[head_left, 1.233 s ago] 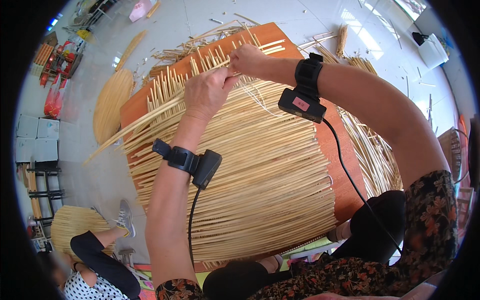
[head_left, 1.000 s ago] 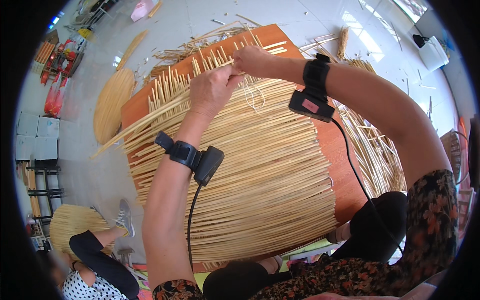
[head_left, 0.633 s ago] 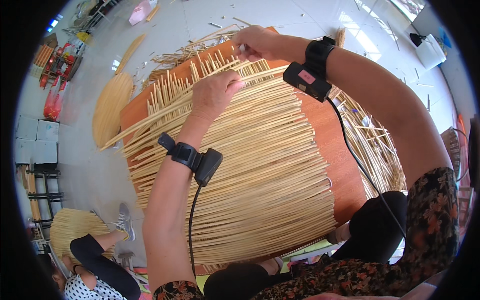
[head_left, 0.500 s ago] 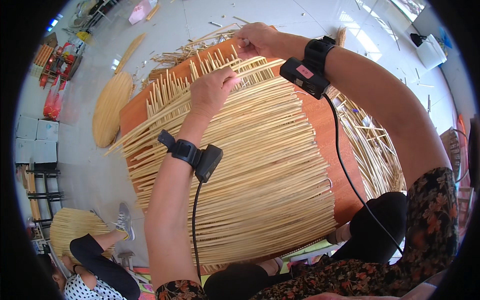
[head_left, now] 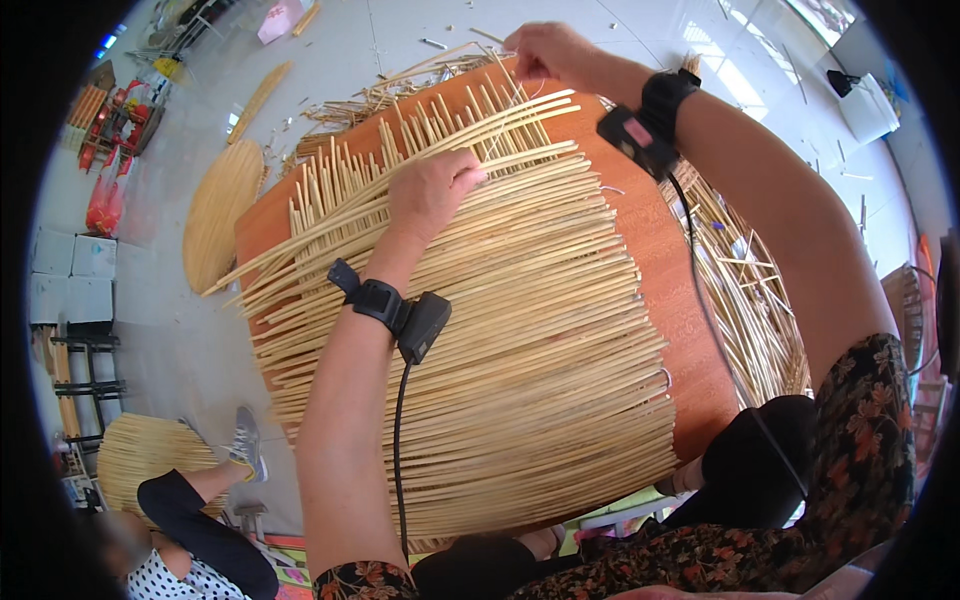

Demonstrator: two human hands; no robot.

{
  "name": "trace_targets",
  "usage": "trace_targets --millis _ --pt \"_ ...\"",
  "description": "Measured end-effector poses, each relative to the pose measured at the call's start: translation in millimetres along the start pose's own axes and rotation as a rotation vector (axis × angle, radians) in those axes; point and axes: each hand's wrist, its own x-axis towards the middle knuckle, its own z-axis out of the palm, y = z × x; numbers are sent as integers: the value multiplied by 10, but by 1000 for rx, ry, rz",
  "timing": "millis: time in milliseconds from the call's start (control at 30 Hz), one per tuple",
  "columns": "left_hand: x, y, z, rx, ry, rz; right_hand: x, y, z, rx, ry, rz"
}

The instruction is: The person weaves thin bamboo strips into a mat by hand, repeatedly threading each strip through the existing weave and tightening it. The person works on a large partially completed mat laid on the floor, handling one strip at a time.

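Note:
A wide mat of pale straw-like stalks (head_left: pixel 520 330), laid side by side, covers much of a reddish-brown board (head_left: pixel 690 370). My left hand (head_left: pixel 432 190) is closed on stalks near the mat's far edge, thumb and forefinger pressed together; its fingertips are partly hidden. Beyond the far edge, my right hand (head_left: pixel 555 55) is raised with its fingers pinched together. A thin white thread (head_left: pixel 497 135) runs between the two hands, over the upper stalks. Past the left hand, crosswise stalks (head_left: pixel 325 190) stick out toward the board's far edge. Each wrist wears a black strapped device with a cable.
Loose stalks (head_left: pixel 750 300) lie heaped right of the board, and more scraps (head_left: pixel 350 110) beyond it. A finished-looking oval mat (head_left: pixel 222 215) rests on the floor at left. Lower left, another person (head_left: pixel 190 540) sits beside a round stalk mat (head_left: pixel 150 455). A white bin (head_left: pixel 868 105) stands far right.
My right hand has moved up and to the right, away from the mat, drawing the thread out longer. My left hand has shifted slightly right and nearer, still closed.

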Motion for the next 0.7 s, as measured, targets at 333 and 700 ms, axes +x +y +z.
trace_targets --millis 333,700 --pt "29 73 11 -53 125 49 -519 -15 524 -750 -556 -65" --pt "-21 142 14 -40 71 -10 -618 130 638 -811 -370 -104"
